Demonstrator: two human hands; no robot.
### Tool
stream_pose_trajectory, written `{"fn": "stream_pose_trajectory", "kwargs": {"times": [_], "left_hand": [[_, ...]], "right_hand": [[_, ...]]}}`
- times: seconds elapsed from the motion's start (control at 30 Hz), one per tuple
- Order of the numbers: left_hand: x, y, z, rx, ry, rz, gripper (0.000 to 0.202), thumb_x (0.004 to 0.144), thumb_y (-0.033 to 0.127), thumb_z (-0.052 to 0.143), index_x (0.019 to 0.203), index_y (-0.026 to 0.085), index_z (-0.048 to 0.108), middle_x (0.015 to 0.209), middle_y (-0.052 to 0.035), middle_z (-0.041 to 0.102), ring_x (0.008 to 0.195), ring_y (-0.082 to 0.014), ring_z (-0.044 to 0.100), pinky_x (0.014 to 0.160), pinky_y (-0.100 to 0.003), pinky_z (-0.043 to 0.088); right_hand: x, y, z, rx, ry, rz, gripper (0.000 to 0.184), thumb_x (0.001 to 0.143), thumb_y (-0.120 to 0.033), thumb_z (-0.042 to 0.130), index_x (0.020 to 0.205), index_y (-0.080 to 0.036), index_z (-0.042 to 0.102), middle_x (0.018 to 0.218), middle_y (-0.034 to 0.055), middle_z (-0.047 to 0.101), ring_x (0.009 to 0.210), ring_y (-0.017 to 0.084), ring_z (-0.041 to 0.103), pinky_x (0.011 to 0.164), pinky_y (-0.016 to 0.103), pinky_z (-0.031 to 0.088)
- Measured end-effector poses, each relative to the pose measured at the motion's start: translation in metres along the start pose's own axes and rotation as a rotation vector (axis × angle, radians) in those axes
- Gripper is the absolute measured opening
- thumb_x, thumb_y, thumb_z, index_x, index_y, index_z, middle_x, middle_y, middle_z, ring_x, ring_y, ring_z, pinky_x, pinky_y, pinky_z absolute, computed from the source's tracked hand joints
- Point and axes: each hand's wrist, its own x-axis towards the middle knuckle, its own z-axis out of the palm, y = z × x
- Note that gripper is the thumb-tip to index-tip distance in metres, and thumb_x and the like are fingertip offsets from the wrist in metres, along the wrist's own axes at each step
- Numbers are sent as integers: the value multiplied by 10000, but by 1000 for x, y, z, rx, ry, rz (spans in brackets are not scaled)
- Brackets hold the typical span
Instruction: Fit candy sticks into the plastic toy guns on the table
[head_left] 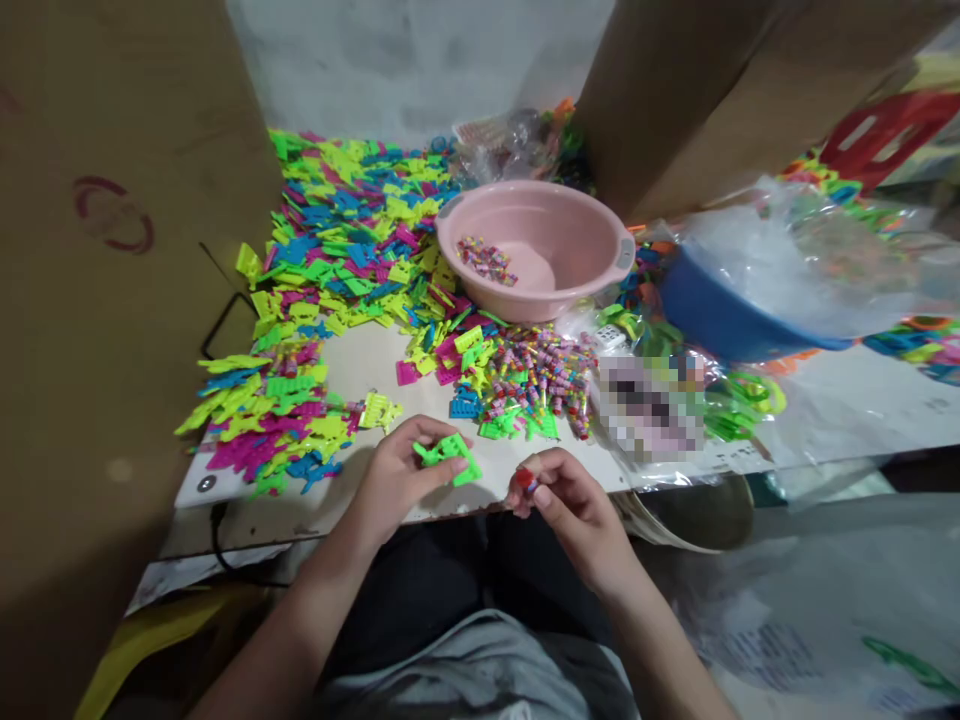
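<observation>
My left hand (411,465) grips a bright green plastic toy piece (451,458) between thumb and fingers, above the table's front edge. A short gap to the right, my right hand (562,500) pinches a small red-topped piece (526,481); most of it is hidden by the fingers. Just beyond the hands lies a heap of small candy-like pieces with pink wrappers (544,370), mixed with some green plastic parts. On the left, a pile of yellow, green, pink and blue plastic pieces (274,420) sits near my left forearm.
A pink basin (551,300) with some small wrapped pieces stands behind the heap. A large mound of coloured plastic pieces (352,220) spreads at the back left. Cardboard boxes (120,350) rise at the sides. A blue basin (720,310) with clear plastic bags is at right.
</observation>
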Motion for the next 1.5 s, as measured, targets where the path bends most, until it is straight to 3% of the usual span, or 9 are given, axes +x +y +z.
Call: {"fn": "stream_pose_trajectory", "kwargs": {"times": [0.07, 0.17, 0.33, 0.7, 1.03, 1.3, 1.5], "left_hand": [[-17, 12, 2, -243, -34, -58, 226, 638, 248, 837, 775, 186, 668, 795, -23, 756, 759, -174, 700, 665, -246, 560], [-32, 24, 2, -433, -91, -19, 165, 655, 171, 847, 721, 198, 698, 797, -7, 758, 797, -152, 707, 719, -228, 562], [-38, 29, -1, -493, -213, 53, 183, 696, 100, 824, 766, 259, 764, 839, 18, 757, 830, -144, 713, 773, -244, 562], [-44, 29, 1, -609, -317, 3, 135, 735, 181, 817, 842, 242, 762, 786, 0, 706, 731, -116, 677, 658, -190, 538], [-61, 32, -1, -311, -131, -215, 268, 827, 428, 726, 1027, 250, 715, 827, 4, 656, 735, -113, 568, 663, -202, 434], [-56, 39, 6, -446, -170, -345, 278, 770, 403, 777, 961, 215, 704, 778, 22, 636, 733, -109, 562, 670, -191, 444], [-54, 38, 11, -406, -213, -309, 298, 758, 412, 774, 849, 176, 616, 706, 26, 613, 642, -105, 570, 588, -191, 490]], "right_hand": [[-4, -7, 5, -78, 3, -34, 144, 931, -377, 638, 980, -242, 649, 856, 10, 661, 747, 120, 611, 703, 229, 501], [-9, -13, 11, -195, 10, -93, 101, 951, -318, 614, 1034, -268, 645, 915, 4, 647, 814, 118, 616, 751, 216, 500], [-16, -18, 16, -343, -46, -171, 154, 989, -227, 536, 1109, -293, 605, 997, 4, 626, 956, 128, 594, 876, 226, 468], [-21, -38, 22, -517, -148, -227, 215, 976, -146, 507, 1135, -266, 588, 1012, 22, 642, 966, 151, 598, 871, 268, 472], [-25, -30, 19, -458, -44, -57, 71, 990, -276, 547, 1046, -293, 586, 933, -17, 654, 838, 119, 628, 772, 203, 498], [-20, -29, 22, -319, -87, -4, 85, 990, -322, 549, 1004, -259, 605, 888, -8, 640, 826, 113, 617, 765, 197, 498], [-19, -21, 24, -161, -104, 17, 167, 988, -373, 536, 918, -224, 562, 804, -2, 588, 752, 129, 578, 704, 233, 497]]}}
